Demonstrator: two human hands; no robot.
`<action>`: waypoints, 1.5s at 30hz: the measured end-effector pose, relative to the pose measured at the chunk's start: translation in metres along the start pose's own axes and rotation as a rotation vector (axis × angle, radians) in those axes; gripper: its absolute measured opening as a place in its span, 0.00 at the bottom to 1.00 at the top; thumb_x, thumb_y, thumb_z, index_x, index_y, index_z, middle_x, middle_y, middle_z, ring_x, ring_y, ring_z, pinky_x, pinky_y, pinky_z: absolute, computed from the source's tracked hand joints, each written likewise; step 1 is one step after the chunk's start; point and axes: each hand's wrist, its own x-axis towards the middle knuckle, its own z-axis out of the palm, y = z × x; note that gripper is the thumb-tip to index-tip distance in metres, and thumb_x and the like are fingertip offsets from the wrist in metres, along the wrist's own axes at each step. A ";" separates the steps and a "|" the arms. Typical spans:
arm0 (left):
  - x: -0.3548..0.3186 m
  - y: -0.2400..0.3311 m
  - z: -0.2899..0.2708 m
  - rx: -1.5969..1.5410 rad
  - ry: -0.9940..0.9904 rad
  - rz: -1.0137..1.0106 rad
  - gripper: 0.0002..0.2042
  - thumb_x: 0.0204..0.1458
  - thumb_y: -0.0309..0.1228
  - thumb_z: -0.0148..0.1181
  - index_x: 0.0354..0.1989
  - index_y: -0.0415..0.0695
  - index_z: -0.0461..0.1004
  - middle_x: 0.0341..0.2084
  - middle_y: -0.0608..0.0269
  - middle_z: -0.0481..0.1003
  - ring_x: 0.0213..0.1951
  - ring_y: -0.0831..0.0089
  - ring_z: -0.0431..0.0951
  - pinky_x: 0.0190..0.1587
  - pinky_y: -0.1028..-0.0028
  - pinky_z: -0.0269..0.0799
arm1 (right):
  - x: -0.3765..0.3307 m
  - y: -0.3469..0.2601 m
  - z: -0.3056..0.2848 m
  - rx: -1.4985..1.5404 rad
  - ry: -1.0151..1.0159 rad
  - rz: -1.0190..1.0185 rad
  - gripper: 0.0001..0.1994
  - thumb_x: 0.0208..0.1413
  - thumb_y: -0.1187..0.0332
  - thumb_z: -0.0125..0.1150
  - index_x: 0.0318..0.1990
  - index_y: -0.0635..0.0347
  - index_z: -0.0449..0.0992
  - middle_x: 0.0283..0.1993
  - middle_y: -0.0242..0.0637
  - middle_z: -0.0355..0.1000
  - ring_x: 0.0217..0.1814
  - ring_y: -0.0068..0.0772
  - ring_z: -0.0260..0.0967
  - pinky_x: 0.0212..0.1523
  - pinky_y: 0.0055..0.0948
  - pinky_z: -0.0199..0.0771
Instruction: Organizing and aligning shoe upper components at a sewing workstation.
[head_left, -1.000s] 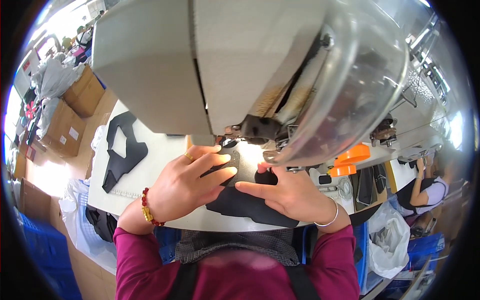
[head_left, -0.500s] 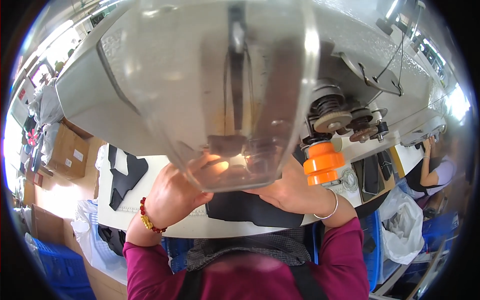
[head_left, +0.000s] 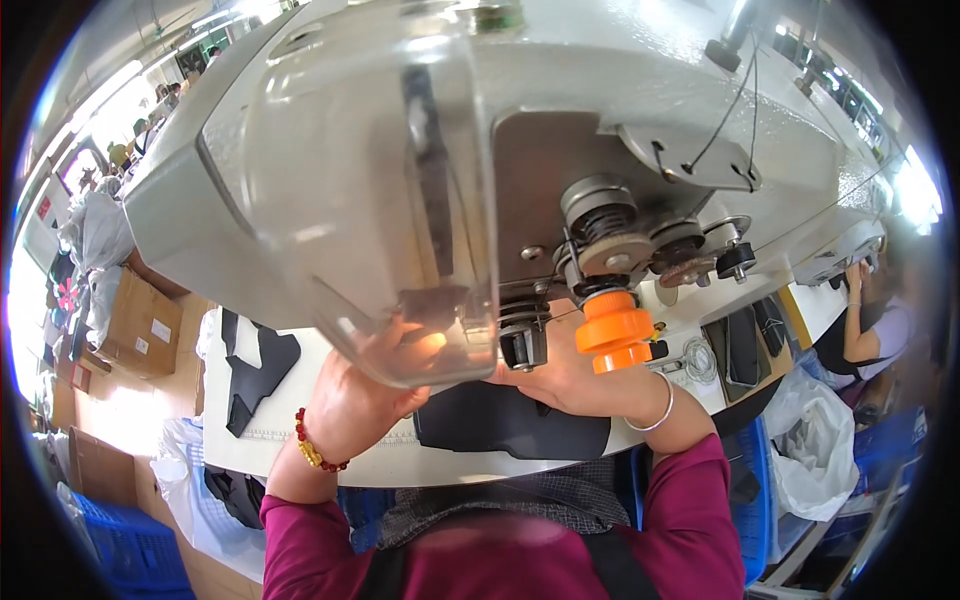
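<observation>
A black piece of material (head_left: 505, 420) lies on the white table under the head of a sewing machine (head_left: 300, 150). My left hand (head_left: 362, 395), with a red and gold beaded bracelet, is at the piece's left edge; its fingers are closed near the lamp-lit needle area, seen only dimly through a clear plastic cover (head_left: 400, 310). My right hand (head_left: 590, 375), wearing a silver bangle, is closed on the upper right of the piece, thumb along its edge. Orange tension knobs (head_left: 612, 330) and metal parts hide some of its fingers.
Another black cut piece (head_left: 258, 368) lies on the table at left, near a ruler strip (head_left: 270, 436). Coiled pale cord (head_left: 698, 360) and dark items in a box (head_left: 743, 345) are at right. White bags and blue crates flank the table. A person (head_left: 870, 330) works farther right.
My view has shifted, so the clear cover appears farther left and more of the tension parts show. Both hands stay at the black piece with little visible movement.
</observation>
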 end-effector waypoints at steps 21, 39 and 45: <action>-0.003 0.002 0.008 0.093 0.025 0.055 0.24 0.40 0.30 0.73 0.50 0.45 0.77 0.49 0.54 0.75 0.45 0.54 0.78 0.47 0.58 0.75 | -0.001 0.014 0.012 0.108 0.118 -0.027 0.08 0.62 0.60 0.58 0.45 0.38 0.83 0.28 0.32 0.75 0.25 0.43 0.64 0.32 0.36 0.59; 0.006 0.005 0.003 0.049 0.036 0.034 0.18 0.46 0.32 0.69 0.47 0.47 0.79 0.40 0.60 0.78 0.37 0.61 0.78 0.38 0.61 0.75 | 0.000 0.006 -0.006 -0.067 -0.019 0.005 0.08 0.56 0.63 0.64 0.42 0.46 0.84 0.40 0.33 0.80 0.45 0.42 0.75 0.46 0.38 0.74; 0.003 0.003 0.006 0.059 0.045 0.045 0.22 0.45 0.32 0.70 0.52 0.50 0.80 0.48 0.58 0.76 0.41 0.62 0.78 0.40 0.63 0.75 | 0.000 0.004 -0.004 0.177 0.002 0.147 0.11 0.60 0.61 0.62 0.48 0.47 0.82 0.46 0.31 0.80 0.48 0.36 0.76 0.52 0.36 0.72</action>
